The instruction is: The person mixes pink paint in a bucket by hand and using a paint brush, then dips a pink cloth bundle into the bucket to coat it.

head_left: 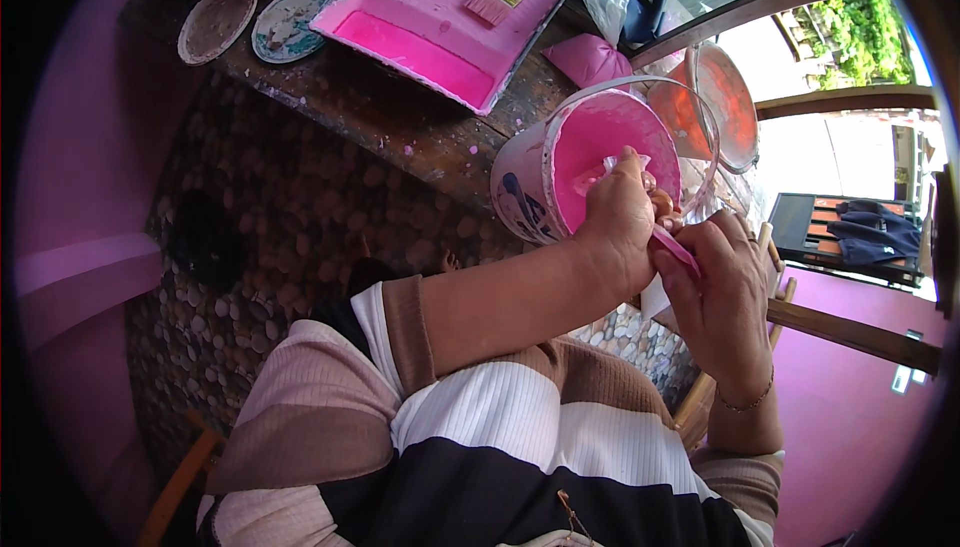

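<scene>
Here's the bucket (527, 185), white outside and pink within, at the tabletop (400, 127) with its mouth facing us; upright or tipped, the wide view won't let me tell. Right over that mouth, the left grip (622, 209): fingers curled in, thumb pressed up, clamped on a pink strip (676, 250). Cloth or plastic? Can't tell, with so much of it tucked inside the fist. And just off the bucket's near right rim, the right grip (715, 292), thumb and fingers together, pinching the strip's other end. So the strip runs from the bucket's mouth to just outside its rim, held at both ends. Looks a sensible hold: one hand bunches, the other controls the tail, and any drip from the fist should land in the bucket.

Left of the bucket and further back, the tray (425, 9), bright paint (420, 59) pooled at its near end. The brush (497, 1) lies beyond that pool, perhaps to spare it a soaking. Well left of the bucket, two lids (290, 25) lie side by side, likely parked out of the way. Behind the bucket, a pink bag (588, 61); to its right, an orange-stained pail (738, 112).
</scene>
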Motion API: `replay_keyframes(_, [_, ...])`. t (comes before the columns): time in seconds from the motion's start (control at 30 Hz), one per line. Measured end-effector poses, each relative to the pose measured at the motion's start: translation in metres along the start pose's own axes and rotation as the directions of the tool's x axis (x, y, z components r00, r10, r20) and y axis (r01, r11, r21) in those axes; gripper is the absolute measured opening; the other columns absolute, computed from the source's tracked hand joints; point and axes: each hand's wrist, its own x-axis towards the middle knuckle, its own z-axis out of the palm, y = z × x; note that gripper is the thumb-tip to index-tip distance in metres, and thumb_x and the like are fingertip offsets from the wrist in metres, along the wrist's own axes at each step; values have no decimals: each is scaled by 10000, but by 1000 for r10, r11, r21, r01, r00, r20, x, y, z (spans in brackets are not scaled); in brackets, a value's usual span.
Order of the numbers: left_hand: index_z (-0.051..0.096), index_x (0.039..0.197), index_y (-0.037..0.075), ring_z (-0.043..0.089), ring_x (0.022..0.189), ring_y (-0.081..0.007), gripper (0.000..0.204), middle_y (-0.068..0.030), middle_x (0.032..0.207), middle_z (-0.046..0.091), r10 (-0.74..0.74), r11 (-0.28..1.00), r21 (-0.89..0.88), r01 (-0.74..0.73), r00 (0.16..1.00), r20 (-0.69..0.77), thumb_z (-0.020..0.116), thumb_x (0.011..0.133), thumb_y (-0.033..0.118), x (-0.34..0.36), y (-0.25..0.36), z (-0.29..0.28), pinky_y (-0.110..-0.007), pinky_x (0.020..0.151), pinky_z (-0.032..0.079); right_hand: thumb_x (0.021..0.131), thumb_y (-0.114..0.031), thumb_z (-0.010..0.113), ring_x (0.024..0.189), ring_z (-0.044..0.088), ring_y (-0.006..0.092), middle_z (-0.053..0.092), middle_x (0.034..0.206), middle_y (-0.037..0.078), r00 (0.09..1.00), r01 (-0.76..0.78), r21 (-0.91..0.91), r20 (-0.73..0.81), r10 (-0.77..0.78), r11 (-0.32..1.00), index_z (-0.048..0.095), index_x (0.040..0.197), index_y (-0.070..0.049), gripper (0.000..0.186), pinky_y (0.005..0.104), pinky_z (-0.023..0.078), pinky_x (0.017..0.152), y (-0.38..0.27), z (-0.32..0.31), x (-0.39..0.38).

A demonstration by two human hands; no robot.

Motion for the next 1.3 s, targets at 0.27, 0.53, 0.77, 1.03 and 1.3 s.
replay_keyframes(0.27, [385, 815, 95, 356, 496, -136, 357, -8, 602, 339, 8, 1000, 3, -8, 1000, -27, 434, 966, 415, -17, 10, 17, -315, 540, 412, 767, 25, 647, 756, 606, 253, 590, 859, 143, 980, 42, 200, -200, -1, 979, 571, 1128, 10, 369, 326, 469, 629, -3, -8, -24])
replay_keyframes(0.53, [482, 940, 82, 467, 600, -72, 425, -7, 732, 462, 3, 968, 247, -35, 992, 127, 548, 891, 499, -10, 0, 7, -226, 512, 416, 818, -59, 548, 658, 556, 328, 562, 739, 144, 985, -45, 125, -157, 64, 991, 554, 875, -11, 75, 396, 420, 597, 21, 10, 9])
replay_keyframes(0.77, [584, 1027, 93, 572, 821, -78, 381, 0, 905, 590, 92, 885, 420, -202, 959, 268, 602, 881, 444, -13, 2, 7, -239, 656, 461, 802, -79, 578, 781, 574, 342, 570, 863, 135, 952, 83, -53, -291, -95, 995, 567, 1000, -60, 199, 428, 435, 668, 29, 40, 40])
replay_keyframes(1.03, [601, 953, 105, 522, 642, -70, 354, -1, 780, 576, 14, 915, 393, -87, 983, 183, 613, 868, 449, -23, 6, 6, -249, 549, 439, 773, -92, 681, 870, 607, 174, 611, 923, 77, 984, -82, 515, -94, 151, 853, 577, 1030, 8, 295, 315, 471, 765, 46, 20, 47])
replay_keyframes(1.3, [548, 991, 79, 487, 586, -95, 399, -43, 828, 534, 1, 943, 332, -7, 1000, 18, 642, 849, 440, -23, 15, 12, -211, 491, 416, 739, -13, 650, 738, 554, 107, 590, 879, 76, 999, 4, 614, -40, 27, 790, 639, 1020, 23, 284, 234, 456, 668, 27, -6, 21])
